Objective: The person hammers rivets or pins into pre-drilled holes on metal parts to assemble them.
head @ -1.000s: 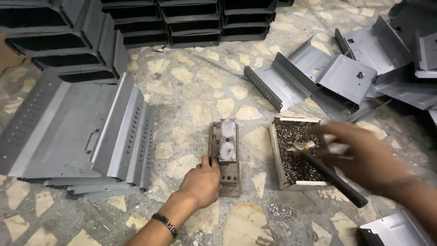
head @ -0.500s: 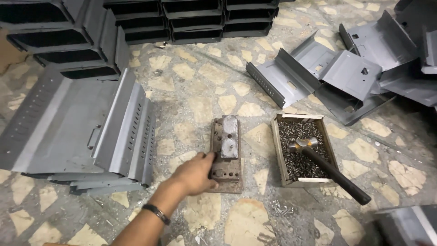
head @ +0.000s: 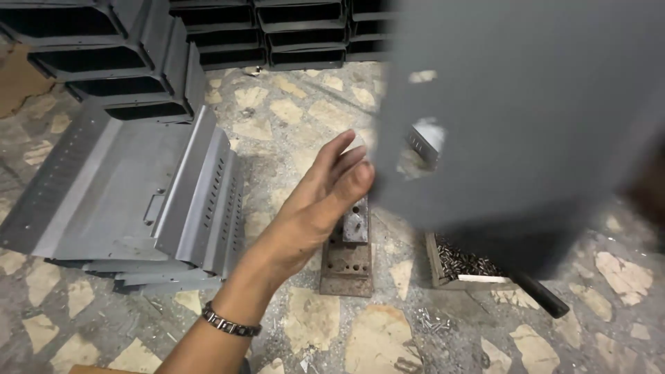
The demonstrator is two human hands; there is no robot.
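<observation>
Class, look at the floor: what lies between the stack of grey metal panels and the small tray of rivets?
In the head view, the rusty punch block sits on the floor between the panels and the tray, partly behind the left hand.

Left hand (head: pixel 315 208) open against blurred grey metal panel (head: pixel 526 118), rusty punch block (head: pixel 348 256) below, tray of rivets (head: pixel 460 266)

No labels, signs or screens show anywhere — only one thing close to a package: a small open tray (head: pixel 443 277) on the stone floor at lower right, shallow and rectangular with pale walls, filled with small dark metal pieces. A large grey sheet (head: pixel 526 125) held in front hides its far end — the rest cannot be seen.
</observation>
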